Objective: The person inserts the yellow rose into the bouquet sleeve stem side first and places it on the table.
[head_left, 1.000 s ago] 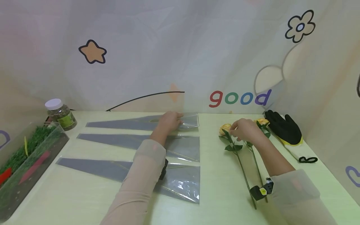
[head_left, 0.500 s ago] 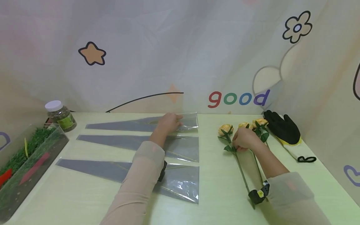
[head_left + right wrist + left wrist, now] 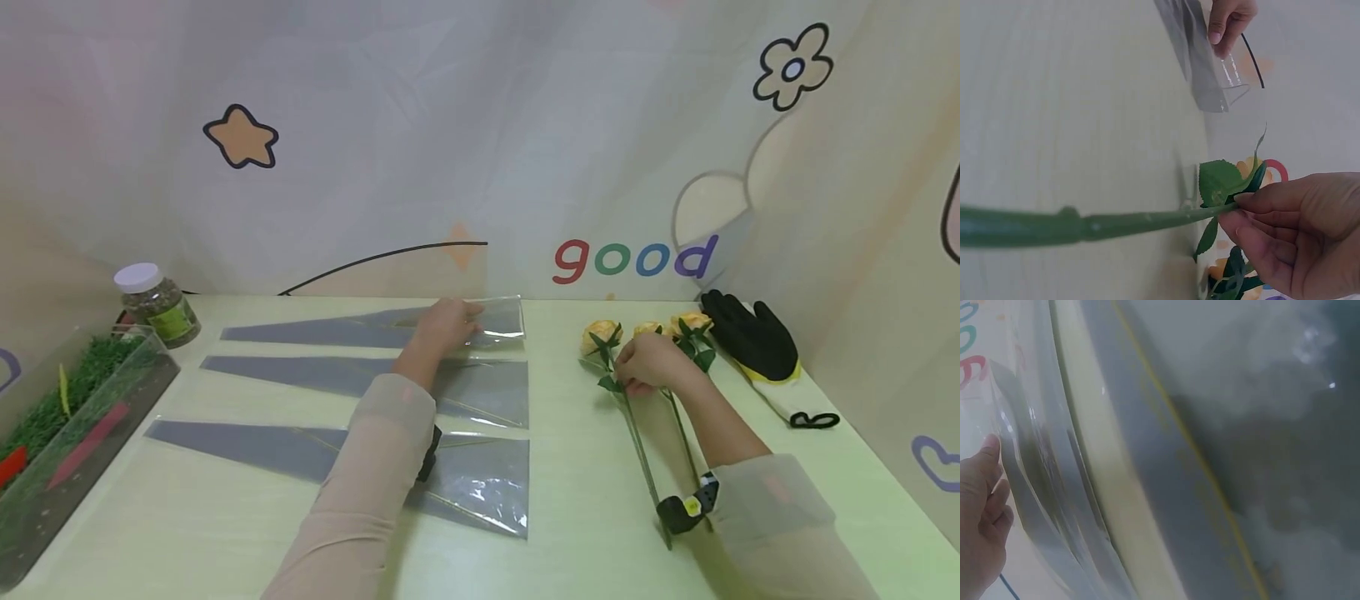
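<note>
In the head view, my left hand [image 3: 444, 327] is at the wide end of the farthest grey-and-clear flower sleeve [image 3: 337, 331]. Thumb and fingers pinch its upper film, and the mouth stands slightly raised in the right wrist view. My right hand [image 3: 651, 362] pinches the stem [image 3: 1141, 225] of the leftmost yellow rose [image 3: 602, 337] just below its bloom, among green leaves [image 3: 1219, 181]. This rose looks lifted a little off the table. Two more yellow roses [image 3: 690, 323] lie to its right, partly hidden behind the hand.
Two more sleeves, a middle one [image 3: 483, 392] and a near one [image 3: 480, 475], lie flat below the left arm. A black-and-white work glove [image 3: 757, 346] lies at right. At left stand a lidded jar [image 3: 161, 307] and a clear box [image 3: 97, 442] with artificial grass.
My right hand has moved down from near the blooms and taken hold of the leftmost rose's stem, raising it slightly. The left hand keeps its place on the far sleeve.
</note>
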`<action>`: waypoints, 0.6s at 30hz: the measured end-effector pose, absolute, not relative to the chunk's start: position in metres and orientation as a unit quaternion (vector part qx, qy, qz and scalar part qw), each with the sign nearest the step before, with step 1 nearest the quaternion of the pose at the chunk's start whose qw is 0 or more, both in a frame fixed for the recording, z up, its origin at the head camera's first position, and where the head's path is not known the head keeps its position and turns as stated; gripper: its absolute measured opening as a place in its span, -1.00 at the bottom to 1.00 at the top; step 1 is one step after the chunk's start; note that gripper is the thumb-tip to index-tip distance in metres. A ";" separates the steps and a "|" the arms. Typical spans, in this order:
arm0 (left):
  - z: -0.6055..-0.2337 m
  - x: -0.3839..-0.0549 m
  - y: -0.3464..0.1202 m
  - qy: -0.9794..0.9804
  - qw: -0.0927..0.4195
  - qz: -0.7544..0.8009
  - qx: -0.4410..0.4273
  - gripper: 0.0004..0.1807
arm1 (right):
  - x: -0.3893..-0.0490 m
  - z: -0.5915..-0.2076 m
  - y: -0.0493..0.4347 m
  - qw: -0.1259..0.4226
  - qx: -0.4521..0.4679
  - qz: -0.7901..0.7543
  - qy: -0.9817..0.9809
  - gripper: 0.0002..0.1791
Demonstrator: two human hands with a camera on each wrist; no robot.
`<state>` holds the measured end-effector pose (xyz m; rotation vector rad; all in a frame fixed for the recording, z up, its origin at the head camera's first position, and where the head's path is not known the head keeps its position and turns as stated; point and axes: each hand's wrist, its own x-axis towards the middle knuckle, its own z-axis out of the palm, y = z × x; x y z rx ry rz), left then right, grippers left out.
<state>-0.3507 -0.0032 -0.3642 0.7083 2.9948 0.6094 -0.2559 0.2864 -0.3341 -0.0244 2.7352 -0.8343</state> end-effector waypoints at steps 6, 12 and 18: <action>-0.362 -0.351 -0.005 0.953 -0.012 0.194 0.230 -0.57 | -0.256 -0.320 0.280 0.113 -0.001 -0.302 0.947 -0.77; -0.361 -0.352 -0.005 0.955 -0.002 0.197 0.222 -0.55 | -0.258 -0.311 0.275 0.093 0.011 -0.305 0.948 -0.77; -0.360 -0.352 -0.006 0.953 -0.002 0.203 0.224 -0.55 | -0.260 -0.297 0.271 0.065 0.006 -0.317 0.946 -0.76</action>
